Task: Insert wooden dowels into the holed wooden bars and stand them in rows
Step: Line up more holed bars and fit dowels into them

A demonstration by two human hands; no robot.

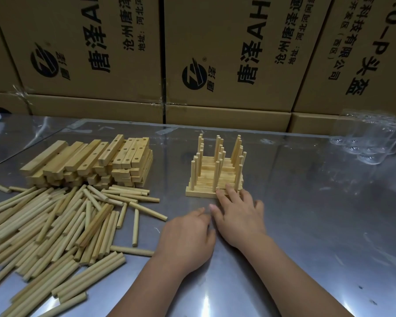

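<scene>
Ahead of both hands, on the metal table (306, 225): rows of holed bars (206, 173) with upright dowels (216, 175). Right hand (238, 215) open, fingers stretched forward, tips touching the front bar (199, 193), holding nothing. Left hand (188, 236) just beside it, relaxed on the table, also holding nothing. To the left, apart from the hands: loose dowels (44, 225) and stacked bars (89, 163).
</scene>
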